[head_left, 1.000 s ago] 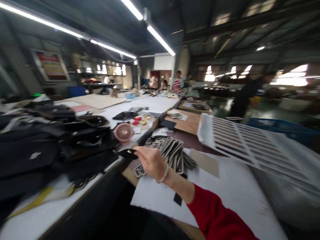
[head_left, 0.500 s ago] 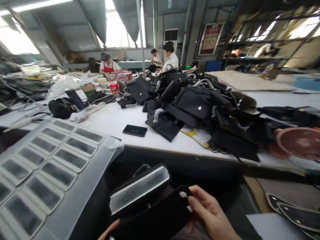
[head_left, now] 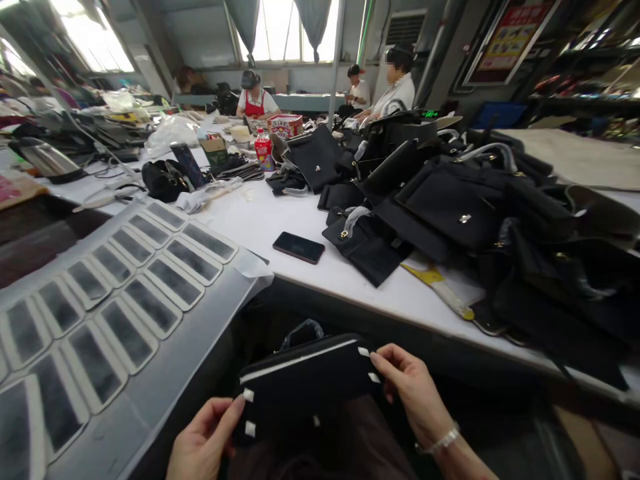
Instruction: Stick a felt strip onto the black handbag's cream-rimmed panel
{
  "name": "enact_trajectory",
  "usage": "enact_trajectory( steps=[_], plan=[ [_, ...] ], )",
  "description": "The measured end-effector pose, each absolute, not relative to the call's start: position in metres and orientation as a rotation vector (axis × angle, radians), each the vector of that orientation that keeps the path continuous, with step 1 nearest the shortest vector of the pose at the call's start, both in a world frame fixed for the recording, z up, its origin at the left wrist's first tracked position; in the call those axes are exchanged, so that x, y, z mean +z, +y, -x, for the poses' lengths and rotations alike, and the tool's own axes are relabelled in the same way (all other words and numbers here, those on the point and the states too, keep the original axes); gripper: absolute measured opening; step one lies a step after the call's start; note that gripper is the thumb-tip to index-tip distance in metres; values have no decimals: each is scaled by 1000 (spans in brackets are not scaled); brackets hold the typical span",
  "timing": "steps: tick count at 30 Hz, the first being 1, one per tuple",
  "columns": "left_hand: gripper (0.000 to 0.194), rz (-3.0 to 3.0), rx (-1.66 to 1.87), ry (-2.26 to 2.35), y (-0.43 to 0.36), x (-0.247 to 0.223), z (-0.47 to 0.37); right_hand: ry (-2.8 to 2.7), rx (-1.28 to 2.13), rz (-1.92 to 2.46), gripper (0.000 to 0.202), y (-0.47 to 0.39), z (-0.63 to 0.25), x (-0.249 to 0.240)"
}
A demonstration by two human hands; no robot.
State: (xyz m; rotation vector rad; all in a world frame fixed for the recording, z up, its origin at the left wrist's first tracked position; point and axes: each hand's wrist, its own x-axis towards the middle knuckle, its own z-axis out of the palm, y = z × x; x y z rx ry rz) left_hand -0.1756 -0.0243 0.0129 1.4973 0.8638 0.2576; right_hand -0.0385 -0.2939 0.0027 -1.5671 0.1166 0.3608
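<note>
A black flap piece [head_left: 305, 387] with small white tabs near its corners lies over a black bag body, whose pale edge strip shows along the top. My left hand [head_left: 207, 433] pinches the flap's left end beside a white tab. At the right end, my right hand [head_left: 413, 393] holds the flap's edge between thumb and fingers, near two more tabs. A clear-wrapped handle [head_left: 303, 331] rises behind the bag. Left of my hands, a grey board [head_left: 165, 373] carries rows of pale-rimmed dark panels [head_left: 153, 307].
Beyond the bag stands a white table [head_left: 225, 217] with a phone [head_left: 299, 247], a heap of black bags [head_left: 440, 207] and a red bottle [head_left: 263, 150]. A steel kettle [head_left: 47, 159] is far left. Several people sit in the background.
The flap has come down over the bag's pale panel, leaving a thin strip visible. My left hand has come fully into view at its left end. The view has turned left.
</note>
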Motion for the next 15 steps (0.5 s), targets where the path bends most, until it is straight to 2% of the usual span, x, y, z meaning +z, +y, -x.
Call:
enact_trajectory(
  steps=[15],
  plan=[
    [50,-1314,170,924,-13,11,160,205,475,1614,53,-288,24,-6]
  ],
)
